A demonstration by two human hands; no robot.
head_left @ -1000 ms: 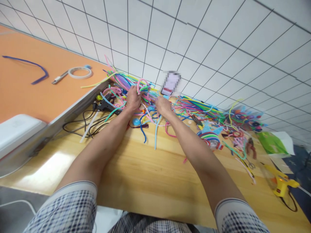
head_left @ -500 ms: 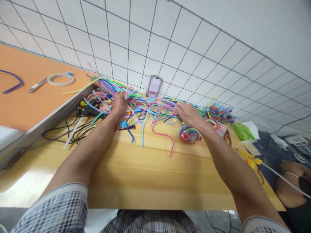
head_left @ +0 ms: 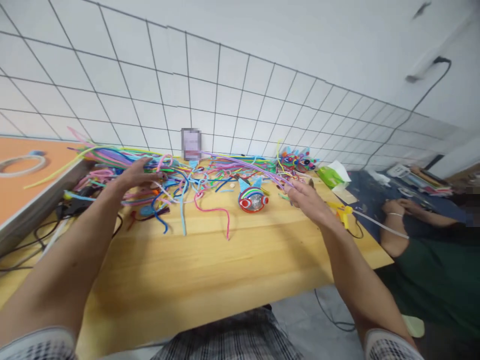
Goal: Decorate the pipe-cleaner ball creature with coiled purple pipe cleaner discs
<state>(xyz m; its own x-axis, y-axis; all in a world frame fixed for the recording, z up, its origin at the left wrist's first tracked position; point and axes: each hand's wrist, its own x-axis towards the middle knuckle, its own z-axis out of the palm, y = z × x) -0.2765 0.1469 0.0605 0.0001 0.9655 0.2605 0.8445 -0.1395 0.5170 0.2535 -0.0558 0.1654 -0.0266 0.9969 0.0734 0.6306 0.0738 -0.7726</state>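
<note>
My right hand (head_left: 309, 201) grips the ends of a few long purple pipe cleaners (head_left: 255, 169), which slant back and left over the pile. My left hand (head_left: 137, 177) is over the left part of a tangled heap of coloured pipe cleaners (head_left: 101, 156), its fingers stretched out and apart. Between the hands stands a small round figure (head_left: 252, 200) with blue pointed ears, red-rimmed eyes and rainbow bands. In front of the heap trails a curled pink pipe cleaner (head_left: 221, 211), beside a light blue one (head_left: 183, 215).
A phone (head_left: 191, 144) leans on the tiled wall. Another colourful figure (head_left: 296, 159) and a green packet (head_left: 332, 176) are at the back right. A yellow glue gun (head_left: 343, 214) lies at the right edge. At the right sits another person (head_left: 423, 260). Black cables (head_left: 37, 235) lie left.
My right hand has moved right, drawing the purple pipe cleaners out of the heap. The fingers of my left hand have spread from the pile. The view has turned to the right.
</note>
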